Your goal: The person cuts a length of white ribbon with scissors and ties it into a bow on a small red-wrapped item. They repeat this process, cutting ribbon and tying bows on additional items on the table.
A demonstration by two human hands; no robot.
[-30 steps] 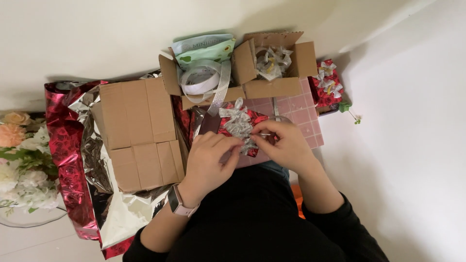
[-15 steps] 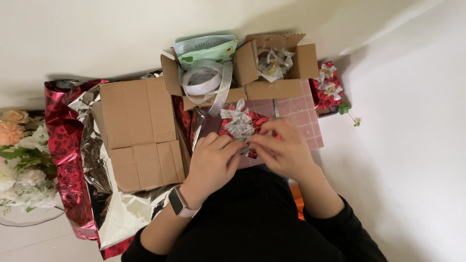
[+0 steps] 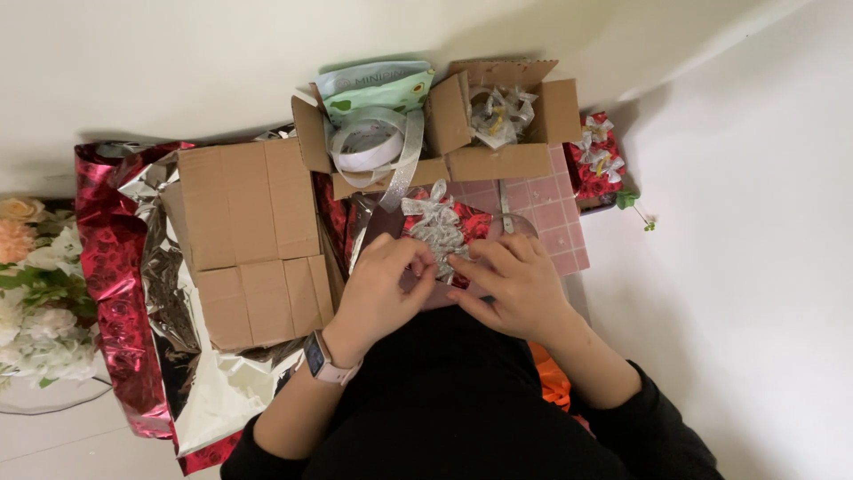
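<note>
1. Here both hands meet over a small red gift [image 3: 466, 227] topped with a silver bow [image 3: 433, 227], which sits at the centre of view on a pink grid mat [image 3: 560, 218].
2. The left hand [image 3: 382, 289] pinches the bow's lower tail, fingers curled round it; the right hand [image 3: 515, 284] grips the gift's near edge, and perhaps the ribbon too, though its fingertips are partly hidden.
3. To seat the bow well, it seems wise to keep the right hand pressing the gift flat while the left draws the ribbon snug, so the loops stay centred.
4. At 12 o'clock stands an open box [image 3: 498, 124] holding more bows; at 11, a tape roll [image 3: 369, 147] with a green pouch [image 3: 378, 84].
5. At 9 o'clock lies flattened cardboard [image 3: 249, 240] on red foil wrap [image 3: 111, 267], with flowers [image 3: 27, 293] beyond.
6. At 2 o'clock another wrapped gift [image 3: 597, 164] rests.
</note>
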